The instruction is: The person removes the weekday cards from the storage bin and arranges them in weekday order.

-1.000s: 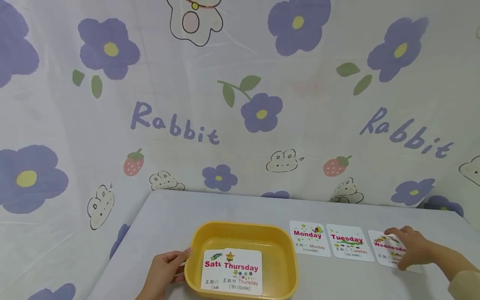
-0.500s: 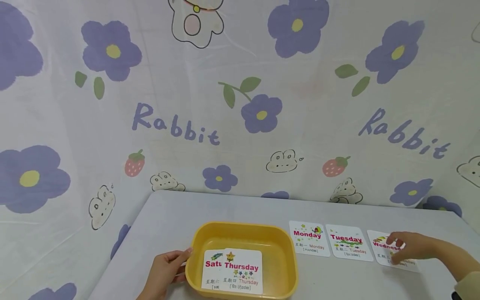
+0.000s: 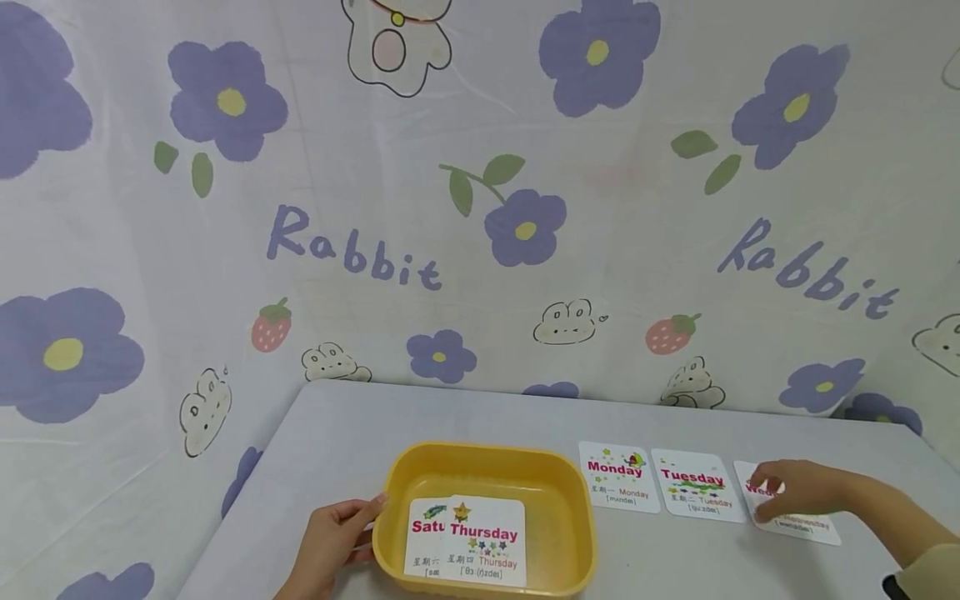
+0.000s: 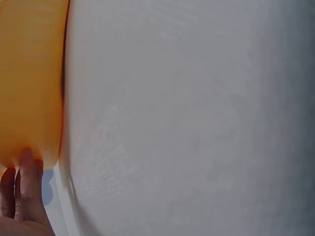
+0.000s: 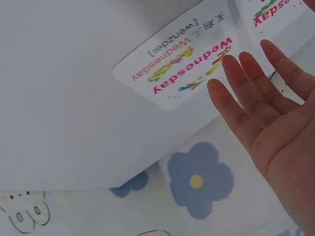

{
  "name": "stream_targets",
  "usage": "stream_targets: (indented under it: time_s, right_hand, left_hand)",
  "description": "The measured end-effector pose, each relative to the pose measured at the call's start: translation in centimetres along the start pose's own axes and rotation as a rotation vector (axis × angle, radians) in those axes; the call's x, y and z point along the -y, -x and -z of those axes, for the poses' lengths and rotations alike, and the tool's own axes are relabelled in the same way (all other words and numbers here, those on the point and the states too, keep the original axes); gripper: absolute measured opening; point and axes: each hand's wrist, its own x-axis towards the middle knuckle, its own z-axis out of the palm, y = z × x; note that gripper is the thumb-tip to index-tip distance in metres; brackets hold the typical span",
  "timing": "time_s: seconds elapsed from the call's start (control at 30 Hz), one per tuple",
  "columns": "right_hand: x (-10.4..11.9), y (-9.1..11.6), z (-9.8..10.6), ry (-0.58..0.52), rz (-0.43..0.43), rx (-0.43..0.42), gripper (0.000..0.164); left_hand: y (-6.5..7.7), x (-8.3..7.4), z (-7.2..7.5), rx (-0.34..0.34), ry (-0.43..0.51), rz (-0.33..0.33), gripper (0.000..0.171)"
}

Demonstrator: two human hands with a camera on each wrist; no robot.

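My left hand (image 3: 330, 540) holds the left side of a yellow plastic basin (image 3: 558, 525), thumb at the rim and the other fingers against the outer wall. Inside the basin lie a "Thursday" card (image 3: 489, 550) and, partly covered by it, a card showing "Satu" (image 3: 424, 548). Over the "Wednesday" card (image 3: 813, 531) on the table hovers my right hand (image 3: 802, 486), covering its upper part in the head view. From the right wrist view, the fingers (image 5: 234, 73) of that hand are spread and nearly straight, with nothing gripped.
A "Tuesday" card (image 3: 697, 492) and a "Monday" card (image 3: 618, 482) lie in a row left of the Wednesday card. The pale table (image 3: 330, 425) meets a hanging cloth (image 3: 622, 192) printed with flowers and rabbits behind it.
My right hand has shifted left across the Wednesday card, uncovering the card's lower right while hiding more of its printed word. The left hand and the basin have stayed put.
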Motion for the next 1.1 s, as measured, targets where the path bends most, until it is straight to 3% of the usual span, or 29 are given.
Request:
stream_targets:
  time_s: [0.4,0.63,1.1]
  right_hand:
    - [5.7,-0.5,-0.3,-0.046,0.099,-0.008,0.045]
    - [7.7,-0.9,-0.5,-0.066,0.159,-0.008,0.047]
    - [10.9,-1.4,-0.7,-0.147,0.188,0.018,0.044]
  left_hand:
    - [-0.1,-0.1,-0.1,-0.002,0.004,0.006,0.052]
    - [0.0,-0.1,0.0,-0.001,0.014,0.005,0.053]
    - [0.1,-0.1,0.0,0.020,0.028,0.001,0.051]
